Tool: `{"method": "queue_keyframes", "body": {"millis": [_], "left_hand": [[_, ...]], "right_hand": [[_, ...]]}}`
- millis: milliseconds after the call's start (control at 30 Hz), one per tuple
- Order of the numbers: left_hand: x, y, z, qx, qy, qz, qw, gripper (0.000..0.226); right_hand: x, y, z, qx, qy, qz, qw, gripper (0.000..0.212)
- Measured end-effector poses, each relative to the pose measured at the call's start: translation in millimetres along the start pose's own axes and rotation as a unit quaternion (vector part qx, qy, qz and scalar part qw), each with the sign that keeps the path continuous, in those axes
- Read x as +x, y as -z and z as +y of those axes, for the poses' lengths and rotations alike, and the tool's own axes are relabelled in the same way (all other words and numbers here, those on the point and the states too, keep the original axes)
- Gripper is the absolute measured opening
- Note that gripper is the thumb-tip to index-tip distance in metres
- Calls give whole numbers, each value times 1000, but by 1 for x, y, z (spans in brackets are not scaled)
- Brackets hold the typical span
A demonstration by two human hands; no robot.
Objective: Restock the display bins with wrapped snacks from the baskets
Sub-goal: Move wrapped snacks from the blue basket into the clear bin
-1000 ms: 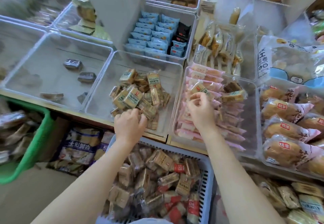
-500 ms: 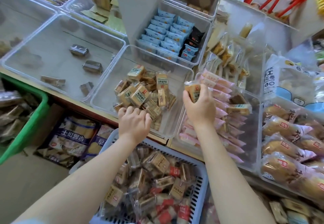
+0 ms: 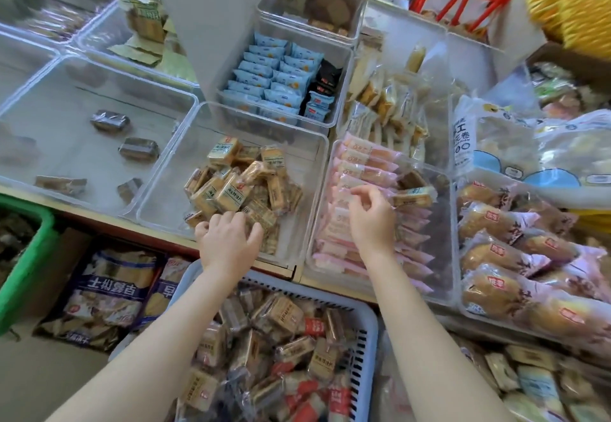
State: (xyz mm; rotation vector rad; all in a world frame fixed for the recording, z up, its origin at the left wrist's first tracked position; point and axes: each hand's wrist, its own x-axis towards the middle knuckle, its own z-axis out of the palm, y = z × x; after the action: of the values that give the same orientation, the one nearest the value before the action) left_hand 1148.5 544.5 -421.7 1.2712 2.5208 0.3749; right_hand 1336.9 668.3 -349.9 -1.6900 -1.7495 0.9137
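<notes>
The tan snacks [image 3: 236,187] lie heaped in the clear bin [image 3: 158,203] in front of me. My left hand [image 3: 228,243] rests on the near edge of that heap, fingers loosely spread over the packets, gripping nothing that I can see. My right hand [image 3: 372,220] is over the next bin [image 3: 446,223] to the right, fingers curled above the pink packets [image 3: 357,170]; whether they pinch one I cannot tell. A tan packet [image 3: 415,195] lies on the pink ones just beside my fingertips. Below my forearms sits the blue basket [image 3: 368,349], full of wrapped snacks. A green basket [image 3: 23,269] stands at far left.
</notes>
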Motion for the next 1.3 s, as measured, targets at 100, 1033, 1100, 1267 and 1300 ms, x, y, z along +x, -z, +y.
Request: {"method": "queue_keyframes", "body": {"millis": [100,1033,1100,1267,1300], "left_hand": [[-4,10,40,-146,-44,-19,988,27],[-32,33,159,-498,38,-294,815,35],[-27,41,136,-526,89,-282,798,30],[-6,55,70,-547,211,-62,808,37],[0,57,57,-533,219,-17,817,42]], "right_hand": [[20,45,45,-83,-53,124,987,15],[-34,92,51,373,-221,-180,883,62],[-34,79,40,335,-197,-214,896,52],[-29,35,18,227,-165,-232,931,23],[-27,26,14,223,-168,-239,930,21]]}}
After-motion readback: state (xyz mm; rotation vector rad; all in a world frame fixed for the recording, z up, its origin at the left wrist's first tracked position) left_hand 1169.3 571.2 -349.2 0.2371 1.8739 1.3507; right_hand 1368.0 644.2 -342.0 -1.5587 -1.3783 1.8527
